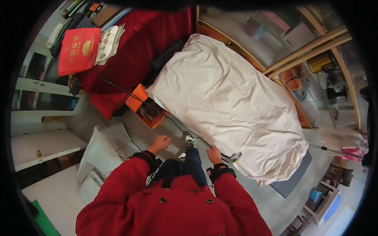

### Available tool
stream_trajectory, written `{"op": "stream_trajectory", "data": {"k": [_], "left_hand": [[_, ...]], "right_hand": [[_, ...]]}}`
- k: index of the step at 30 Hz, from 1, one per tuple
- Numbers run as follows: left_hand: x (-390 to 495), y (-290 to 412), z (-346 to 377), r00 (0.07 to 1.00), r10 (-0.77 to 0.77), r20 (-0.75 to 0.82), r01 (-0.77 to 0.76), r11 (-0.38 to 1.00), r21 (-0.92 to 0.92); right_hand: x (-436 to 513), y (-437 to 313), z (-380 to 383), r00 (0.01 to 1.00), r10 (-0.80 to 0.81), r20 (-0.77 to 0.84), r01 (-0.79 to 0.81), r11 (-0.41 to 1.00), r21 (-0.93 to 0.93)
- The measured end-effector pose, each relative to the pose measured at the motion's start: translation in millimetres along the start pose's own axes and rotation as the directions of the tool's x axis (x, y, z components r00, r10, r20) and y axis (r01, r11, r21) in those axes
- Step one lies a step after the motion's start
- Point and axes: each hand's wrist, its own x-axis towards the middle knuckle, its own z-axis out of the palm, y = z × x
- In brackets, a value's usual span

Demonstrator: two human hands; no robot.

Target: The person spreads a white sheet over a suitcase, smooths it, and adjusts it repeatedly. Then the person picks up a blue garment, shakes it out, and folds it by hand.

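Note:
My right hand [214,154] is closed on a black cable, and a dark handle-like part runs from it to a small grey-and-black device [235,157] beside the edge of a wrinkled white cloth cover [230,97]. What the device is, I cannot tell. The black cable [174,122] runs from that hand over an open orange box [140,96] and up towards a red-draped table [130,56]. My left hand [161,143] is curled above the floor left of my shoes, touching nothing that I can see; its palm is hidden.
Left of my legs stands a white sack [103,138] with dark marks. A red printed bag [79,50] and an egg tray [106,44] lie on the draped table. A wood-framed glass cabinet [307,50] stands behind the cover. Wooden stools [336,174] are at the right.

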Motion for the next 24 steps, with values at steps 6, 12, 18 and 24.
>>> {"op": "stream_trajectory", "data": {"k": [6, 12, 18, 24], "left_hand": [[71, -19, -25, 0.992, -0.081, -0.098, 0.082, 0.997, 0.009], [188, 28, -91, 0.811, 0.28, -0.514, -0.099, 0.931, 0.351], [320, 64, -152, 0.808, 0.275, -0.521, 0.099, 0.809, 0.58], [381, 25, -199, 0.841, 0.187, -0.508, 0.176, 0.793, 0.584]], "right_hand": [[47, -13, 14, 0.99, 0.138, 0.029, -0.134, 0.985, -0.111], [117, -38, 31, 0.987, 0.001, -0.158, -0.026, 0.988, -0.154], [196, -70, 52, 0.967, 0.018, -0.254, -0.072, 0.976, -0.208], [234, -115, 100, 0.985, 0.034, -0.167, -0.05, 0.994, -0.094]]}}
